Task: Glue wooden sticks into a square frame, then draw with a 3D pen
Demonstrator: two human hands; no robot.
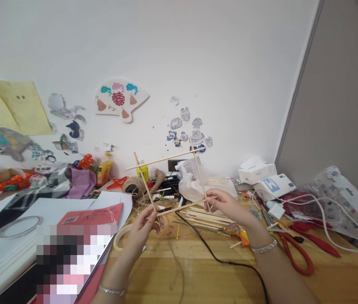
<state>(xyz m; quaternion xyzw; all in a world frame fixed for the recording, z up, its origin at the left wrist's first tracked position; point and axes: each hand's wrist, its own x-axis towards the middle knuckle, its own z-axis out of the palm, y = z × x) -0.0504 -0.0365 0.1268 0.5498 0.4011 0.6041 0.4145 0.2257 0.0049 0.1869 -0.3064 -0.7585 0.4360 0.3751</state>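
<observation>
A four-sided frame of thin wooden sticks (166, 158) is held up above the table, its sticks crossing at the corners with their ends sticking out. My left hand (147, 221) is closed on the lower left corner, thumb and fingers pinching the crossed sticks. At the lower right corner my right hand (219, 204) pinches the frame in the same way. The far stick of the frame stands higher than the near one. Behind and below my right hand lies a pile of loose wooden sticks (209, 218) on the table.
A black cable (210, 253) crosses the wooden table (153, 274). Red-handled scissors (296, 257) and a white charger (275, 210) lie right. Left are a tape roll (120, 238), papers and a red folder (90, 214). A twine ball (136, 185) and a white bag (194, 179) stand behind.
</observation>
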